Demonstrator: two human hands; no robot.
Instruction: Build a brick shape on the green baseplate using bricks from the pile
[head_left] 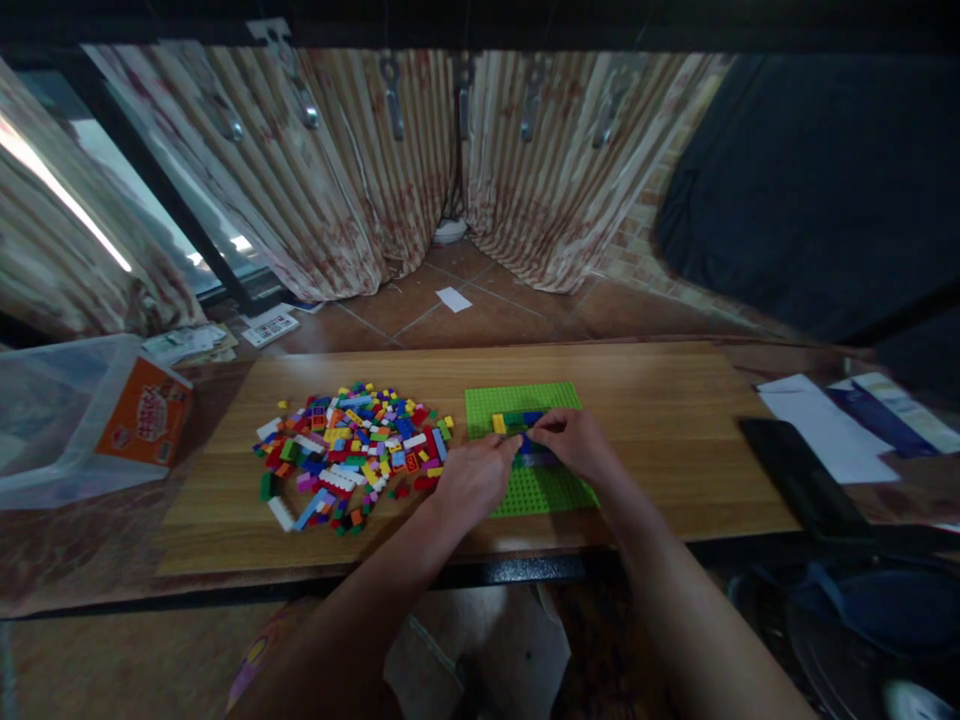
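Observation:
A green studded baseplate point(541, 497) lies on the wooden board, right of its middle. On it sits a small build of toy bricks: a yellow brick point(499, 424), a green row point(516, 419) and a blue brick point(533, 417), with more blue and some pale purple nearer me. My left hand point(476, 475) reaches in from the left, its fingers closed together against the build. From the right, my right hand point(574, 440) has its fingertips pinched at the dark blue bricks. Fingers cover the exact piece at the contact.
A wide pile of mixed toy bricks point(352, 450) spreads left of the baseplate on the wooden board point(660, 420). A clear plastic bin point(60, 420) stands far left. A black phone-like slab point(802, 480) and papers point(825, 425) lie right. Curtains hang behind.

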